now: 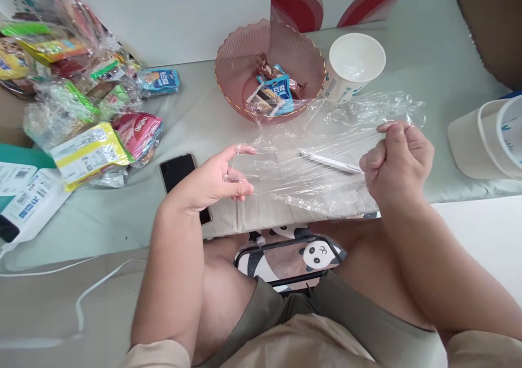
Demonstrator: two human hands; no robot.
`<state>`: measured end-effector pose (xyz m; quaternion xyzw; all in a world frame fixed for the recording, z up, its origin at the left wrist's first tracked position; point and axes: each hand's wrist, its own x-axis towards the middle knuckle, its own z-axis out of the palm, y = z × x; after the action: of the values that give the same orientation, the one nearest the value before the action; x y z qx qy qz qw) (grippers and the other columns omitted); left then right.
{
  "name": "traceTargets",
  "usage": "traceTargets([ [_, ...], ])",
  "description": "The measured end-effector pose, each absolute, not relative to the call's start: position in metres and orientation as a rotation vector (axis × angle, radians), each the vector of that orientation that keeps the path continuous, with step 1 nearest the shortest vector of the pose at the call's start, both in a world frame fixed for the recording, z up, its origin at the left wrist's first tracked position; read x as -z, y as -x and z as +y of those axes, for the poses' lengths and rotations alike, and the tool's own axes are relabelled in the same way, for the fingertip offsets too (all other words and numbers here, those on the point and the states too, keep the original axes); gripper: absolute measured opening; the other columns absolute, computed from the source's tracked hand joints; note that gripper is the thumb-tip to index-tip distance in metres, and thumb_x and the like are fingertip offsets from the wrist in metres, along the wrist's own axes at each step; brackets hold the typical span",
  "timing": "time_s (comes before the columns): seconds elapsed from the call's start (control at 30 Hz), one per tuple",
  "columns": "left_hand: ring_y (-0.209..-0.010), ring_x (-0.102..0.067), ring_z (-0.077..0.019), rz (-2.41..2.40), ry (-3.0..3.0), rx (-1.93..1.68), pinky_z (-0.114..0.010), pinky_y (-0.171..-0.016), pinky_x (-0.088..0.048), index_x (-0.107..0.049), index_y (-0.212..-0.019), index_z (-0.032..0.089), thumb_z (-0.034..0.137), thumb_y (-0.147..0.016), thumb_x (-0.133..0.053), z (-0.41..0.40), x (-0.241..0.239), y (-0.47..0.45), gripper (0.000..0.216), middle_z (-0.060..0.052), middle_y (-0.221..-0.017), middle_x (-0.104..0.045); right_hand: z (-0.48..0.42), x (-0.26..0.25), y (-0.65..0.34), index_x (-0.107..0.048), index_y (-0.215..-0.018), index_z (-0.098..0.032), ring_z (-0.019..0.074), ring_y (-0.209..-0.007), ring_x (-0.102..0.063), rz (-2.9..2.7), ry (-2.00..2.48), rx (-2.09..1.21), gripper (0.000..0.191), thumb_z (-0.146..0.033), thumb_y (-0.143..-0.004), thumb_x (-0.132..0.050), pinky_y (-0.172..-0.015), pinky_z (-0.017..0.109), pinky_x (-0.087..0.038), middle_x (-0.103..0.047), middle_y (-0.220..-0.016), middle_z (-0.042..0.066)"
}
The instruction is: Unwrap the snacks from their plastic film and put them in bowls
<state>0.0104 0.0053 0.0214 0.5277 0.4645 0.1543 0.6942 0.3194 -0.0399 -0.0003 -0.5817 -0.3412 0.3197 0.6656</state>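
Film (281, 178): clear, crinkled, spread between left hand (216, 180) and right hand (395, 158), over cloth (191, 112); clock read from film's middle, six toward shorts (265, 308). Nearest, at six, shorts, and just beyond, panda print (320, 254) below cloth's edge; next, film itself, long axis nine to three, hand to hand, right end slightly farther off; left hand at nine, partly opened, index reaching out above thumb; cannot tell whether pinching film or only hooking it; right hand at three, fingers curled into a fist, gripping film tightly; from left hand, film toward three; from right hand, film toward nine; neither hand clearly nearer, though nearer to right hand a loose, bunched part, out toward two.

At nine, phone (177, 172), dark-faced, partly hidden by left hand and wrist; at three, seen through film, stick (330, 162), white, thin, aimed ten to four, one end near right hand; farther out at three, pail (468, 145), apart from right hand.

Farther still, at ten, snack pile (87, 101), well apart from left hand; at one, cup (356, 58), upright, close beside bowl; at twelve, bowl (234, 69), pink, see-through, with packets (279, 93) inside; film against bowl's near side in view, touching or apart not clear; farthest, behind bowl, carton (179, 20), white and red.
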Motion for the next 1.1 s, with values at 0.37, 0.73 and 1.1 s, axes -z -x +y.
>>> traceTargets([
  [0.37, -0.017, -0.036, -0.0132, 0.532, -1.278, -0.696, -0.024, -0.026, -0.032, -0.068, -0.043, 0.026, 0.063, -0.065, -0.087, 0.012, -0.002, 0.021, 0.047, -0.001, -0.025, -0.041, -0.038, -0.003, -0.324, -0.062, -0.077, -0.024, 0.0069, -0.025, -0.021, -0.669, 1.266, -0.761, 0.037, -0.051, -0.073, -0.086, -0.028, 0.025, -0.02, -0.035, -0.034, -0.012],
  [0.73, -0.085, -0.081, -0.0339, 0.896, -0.783, -0.605, -0.039, -0.064, -0.066, -0.078, -0.108, 0.015, 0.088, -0.058, -0.073, 0.017, -0.013, -0.021, 0.089, -0.02, -0.099, -0.082, -0.042, -0.001, -0.32, -0.061, -0.078, -0.025, 0.0087, -0.025, -0.026, -0.804, 1.25, -0.964, 0.042, -0.059, -0.075, -0.086, -0.03, 0.026, -0.025, -0.04, -0.034, -0.011],
  [1.1, -0.055, -0.069, -0.0129, 1.025, -1.26, -1.225, -0.022, -0.055, -0.06, -0.076, -0.11, 0.028, 0.023, -0.07, -0.095, 0.004, -0.04, -0.005, 0.045, 0.004, -0.064, -0.076, -0.041, 0.003, -0.324, -0.06, -0.112, -0.032, 0.0108, -0.035, -0.033, -0.835, 1.206, -0.991, 0.05, -0.059, -0.076, -0.082, -0.039, 0.026, -0.032, -0.051, -0.048, -0.012],
])
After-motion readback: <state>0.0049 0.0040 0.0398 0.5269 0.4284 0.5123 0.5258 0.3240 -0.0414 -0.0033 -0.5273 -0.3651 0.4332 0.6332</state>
